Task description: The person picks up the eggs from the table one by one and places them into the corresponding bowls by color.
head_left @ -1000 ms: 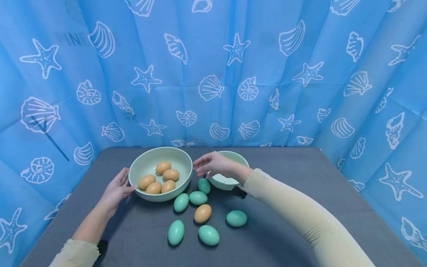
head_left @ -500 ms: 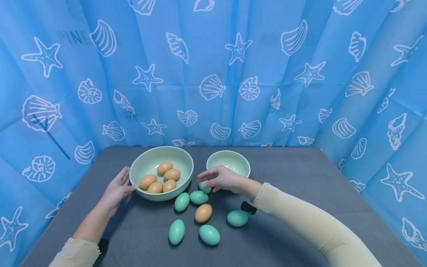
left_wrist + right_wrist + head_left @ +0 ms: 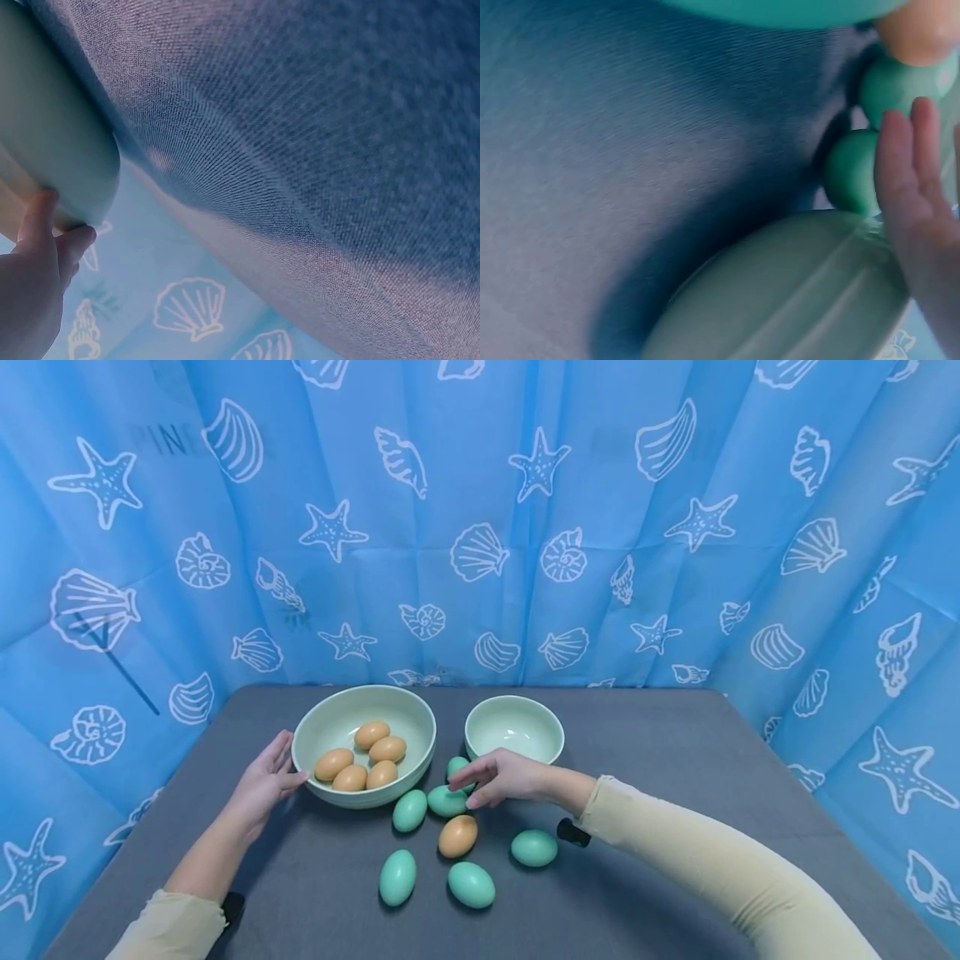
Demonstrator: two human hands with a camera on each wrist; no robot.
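Observation:
My left hand [image 3: 258, 787] rests against the left side of a large pale green bowl [image 3: 315, 714], its thumb by the rim and its fingers fairly straight along the outer wall. Several brown eggs [image 3: 372, 735] lie inside this bowl. Over the cluster of green eggs [image 3: 442, 802] hovers my right hand [image 3: 512, 777], fingers extended and holding nothing. It partly hides two of those eggs. A single brown egg [image 3: 458, 837] lies on the table just below its fingertips. In the right wrist view, the fingers [image 3: 894, 154] stand before green eggs [image 3: 851, 172].
A smaller pale green bowl [image 3: 517, 714] stands right of the large one, its front partly behind my right hand. More green eggs [image 3: 471, 885] lie nearer the front of the grey-covered table [image 3: 645, 727]. A blue shell-print curtain [image 3: 480, 485] surrounds the table.
My right hand has come from between the two bowls toward the front and slightly right, over the green eggs. My left hand keeps its place at the large bowl.

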